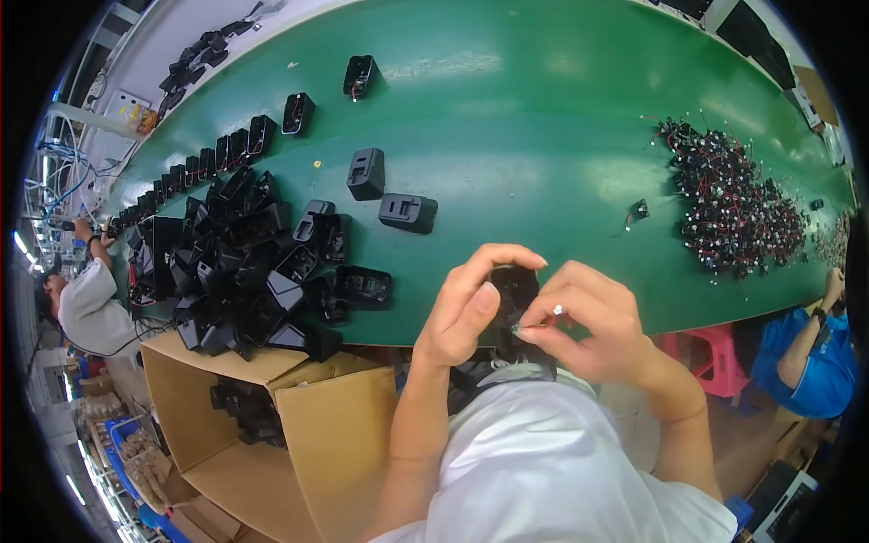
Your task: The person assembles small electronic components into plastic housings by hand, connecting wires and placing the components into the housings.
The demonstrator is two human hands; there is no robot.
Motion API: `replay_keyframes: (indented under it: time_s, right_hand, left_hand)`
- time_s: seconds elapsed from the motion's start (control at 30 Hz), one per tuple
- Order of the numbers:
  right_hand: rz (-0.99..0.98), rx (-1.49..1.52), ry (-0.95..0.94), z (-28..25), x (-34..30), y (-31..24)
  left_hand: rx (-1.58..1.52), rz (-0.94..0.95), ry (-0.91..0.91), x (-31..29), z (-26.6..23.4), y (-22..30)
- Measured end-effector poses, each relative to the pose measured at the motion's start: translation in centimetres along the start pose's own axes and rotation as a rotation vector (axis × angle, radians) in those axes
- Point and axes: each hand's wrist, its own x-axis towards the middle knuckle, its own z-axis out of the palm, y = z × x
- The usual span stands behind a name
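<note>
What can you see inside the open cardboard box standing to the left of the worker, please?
Inside the cardboard box, a small heap of black plastic housings lies against the inner wall. The box's front flap hides the rest of its inside, so how full it is cannot be seen.

Open brown cardboard box (pixel 299 425) below green table's near edge.

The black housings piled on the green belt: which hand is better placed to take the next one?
Left. The left hand is nearer the pile of housings; the right hand is farther.
</note>
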Motion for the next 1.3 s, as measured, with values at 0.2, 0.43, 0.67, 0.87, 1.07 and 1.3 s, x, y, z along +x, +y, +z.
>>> replay_keyframes:
  time_s: [0.2,0.43,0.67,0.87,1.07,1.3]
  right_hand:
    - [0.139,0.063,0.046,1.5,-1.0,0.4]
    - [0.178,0.146,-0.074,0.2,-0.2,0.7]
    - [0.355,0.565,-0.148,0.1,-0.8,3.8]
    - [0.752,1.263,-0.038,0.2,0.2,5.0]
    - [-0.246,-0.481,0.080,1.1,13.5,8.2]
    - [-0.041,-0.709,-0.078,5.4,25.0,17.5]
  left_hand:
    - [-0.022,-0.043,0.035,0.6,-0.1,0.3]
    - [-0.075,-0.129,0.181,0.7,0.1,-0.6]
    - [0.235,-0.428,0.215,2.5,1.3,1.5]
    - [0.635,-0.118,0.542,1.3,0.0,1.2]
    - [0.992,0.228,0.765,1.1,-2.7,-0.7]
    - [1.257,0.127,0.610,1.4,-1.7,-3.4]
